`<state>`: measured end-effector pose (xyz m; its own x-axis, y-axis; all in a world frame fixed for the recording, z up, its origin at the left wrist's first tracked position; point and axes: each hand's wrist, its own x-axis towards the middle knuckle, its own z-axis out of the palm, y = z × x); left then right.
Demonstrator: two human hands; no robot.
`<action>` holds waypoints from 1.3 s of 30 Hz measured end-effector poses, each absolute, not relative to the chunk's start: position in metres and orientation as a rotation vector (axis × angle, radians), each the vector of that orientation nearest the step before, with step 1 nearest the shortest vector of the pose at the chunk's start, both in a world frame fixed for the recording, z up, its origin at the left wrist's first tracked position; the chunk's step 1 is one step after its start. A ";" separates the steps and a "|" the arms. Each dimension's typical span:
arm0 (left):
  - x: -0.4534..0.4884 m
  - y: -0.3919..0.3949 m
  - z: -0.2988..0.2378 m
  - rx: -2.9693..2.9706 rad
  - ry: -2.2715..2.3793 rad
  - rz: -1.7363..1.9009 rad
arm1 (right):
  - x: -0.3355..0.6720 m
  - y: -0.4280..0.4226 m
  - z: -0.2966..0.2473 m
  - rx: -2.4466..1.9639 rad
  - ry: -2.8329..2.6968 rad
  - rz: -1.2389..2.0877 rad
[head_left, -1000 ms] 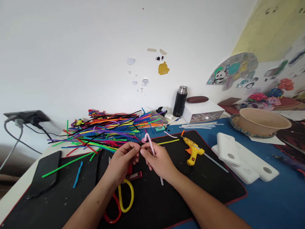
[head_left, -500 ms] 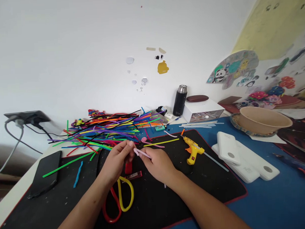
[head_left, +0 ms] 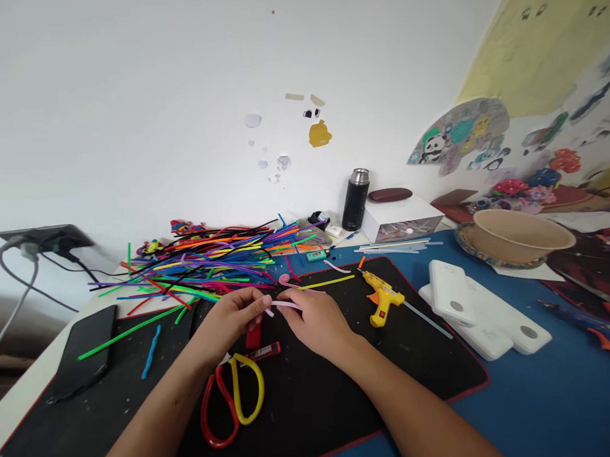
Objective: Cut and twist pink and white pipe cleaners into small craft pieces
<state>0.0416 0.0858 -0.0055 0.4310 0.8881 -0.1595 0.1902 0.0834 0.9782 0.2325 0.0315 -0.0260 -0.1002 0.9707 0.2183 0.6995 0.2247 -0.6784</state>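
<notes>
My left hand (head_left: pixel 233 319) and my right hand (head_left: pixel 315 321) meet over the black mat (head_left: pixel 341 400). Together they pinch a short pale pink pipe cleaner (head_left: pixel 282 304) that lies roughly level between their fingertips. Both hands have fingers closed on it. A pink curled piece (head_left: pixel 285 280) lies on the mat just beyond them. Scissors with a red and a yellow handle (head_left: pixel 233 397) lie under my left wrist, beside a red block (head_left: pixel 253 335).
A big heap of coloured pipe cleaners (head_left: pixel 206 262) covers the back left. A yellow glue gun (head_left: pixel 382 298) lies right of my hands, then white flat boxes (head_left: pixel 480 309) and a beige bowl (head_left: pixel 520 234). A dark phone (head_left: pixel 82 349) lies at the left, a black flask (head_left: pixel 354 200) at the back.
The pink pipe cleaner, held upright a second ago, has been turned down to lie level between my fingertips. Both hands have sunk slightly toward the mat.
</notes>
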 end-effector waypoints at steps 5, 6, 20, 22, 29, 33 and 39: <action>0.044 0.088 -0.013 1.424 1.083 0.780 | 0.231 0.031 -0.027 -1.390 -1.728 0.694; 0.044 0.088 -0.015 1.418 1.083 0.802 | 0.231 0.031 -0.028 -1.371 -1.698 0.727; 0.070 0.069 -0.032 1.130 1.040 1.121 | 0.218 0.032 -0.043 -1.176 -1.310 1.217; 0.067 0.068 -0.029 1.232 1.087 1.111 | 0.218 0.032 -0.041 -1.153 -1.285 1.232; 0.065 0.068 -0.027 1.281 1.080 1.028 | 0.217 0.032 -0.039 -1.109 -1.268 1.259; 0.061 0.074 -0.023 1.193 1.007 0.993 | 0.220 0.032 -0.036 -1.140 -1.250 1.243; 0.047 0.081 -0.006 1.382 1.003 0.848 | 0.222 0.032 -0.034 -1.148 -1.248 1.267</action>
<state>0.0470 0.0806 -0.0062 0.3693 0.9268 -0.0677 0.0871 0.0381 0.9955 0.2219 0.0317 -0.0339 -0.0723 0.9973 0.0107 -0.0259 0.0088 -0.9996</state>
